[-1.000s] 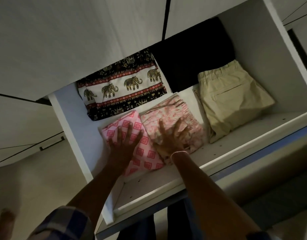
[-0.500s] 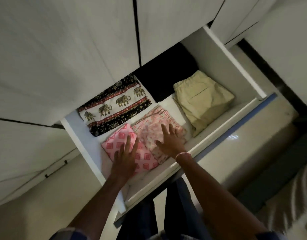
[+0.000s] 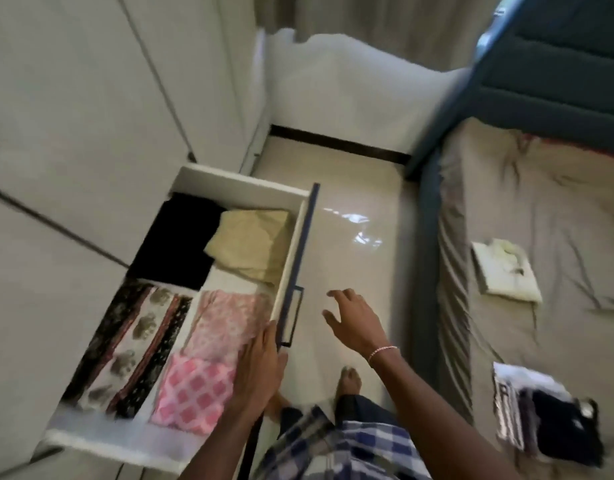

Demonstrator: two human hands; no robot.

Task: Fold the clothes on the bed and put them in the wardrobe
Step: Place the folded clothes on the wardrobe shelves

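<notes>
The left hand lies flat, fingers straight and together, along the front edge of the drawer, over the near corner of the pale pink cloth. It holds nothing, and blur hides whether the thumb hooks the rim. It probably rests there ready to push the drawer shut. The right hand hangs empty over the floor between drawer and bed, fingers spread wide, palm down. It points towards the bed, seemingly reaching for the next pile. In the drawer, the pink check cloth sits at the near front corner, touching the pale pink cloth just beyond it along the front edge. The khaki shorts fill the far front corner. The elephant cloth lies along the back edge, its long axis and stripes running with the drawer's length. The black cloth takes the far back corner. The folded pieces lie flat, side by side rather than stacked, likely so each stays visible and the drawer can close. The drawer juts from the wardrobe, its front parallel to the bed's side. On the bed, a folded white shirt lies near the drawer-side edge, long axis across the bed. A dark stack sits well apart, nearer the person, and both wait to be stored.
</notes>
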